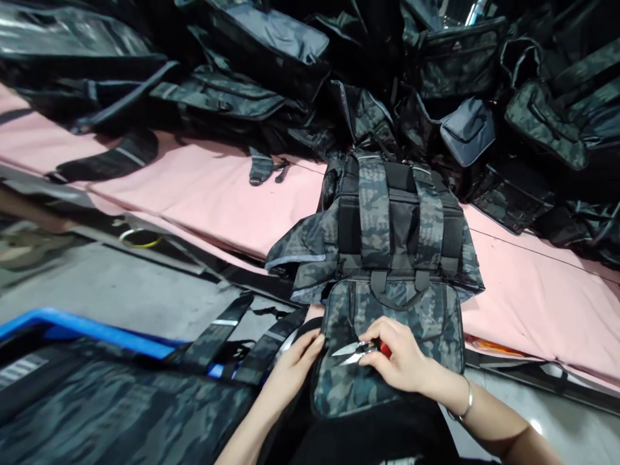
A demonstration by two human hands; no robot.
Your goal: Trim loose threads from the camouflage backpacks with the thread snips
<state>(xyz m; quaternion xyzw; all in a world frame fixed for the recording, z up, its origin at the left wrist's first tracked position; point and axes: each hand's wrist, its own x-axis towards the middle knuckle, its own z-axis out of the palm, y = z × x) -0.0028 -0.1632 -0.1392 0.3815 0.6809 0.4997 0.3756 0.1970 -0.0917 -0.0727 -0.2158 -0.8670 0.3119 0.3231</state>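
Note:
A camouflage backpack (401,223) lies with its shoulder straps up, and its panel with a carry handle (397,300) hangs toward me over the table's front edge. My left hand (299,358) is closed on the left edge of that camouflage panel (346,391), thumb on top and the other fingers partly hidden. Above the panel, my right hand (404,355) grips a pair of thread snips (352,351) with a red part showing at the palm. The snips' two pointed blades are apart and point left, toward my left hand.
Pink cloth (208,187) covers the long table. Dark camouflage bags (460,58) are heaped along its far side. At the lower left, a blue-rimmed container (97,326) holds more camouflage bags (121,407). A yellow ring (140,239) hangs near the table's edge.

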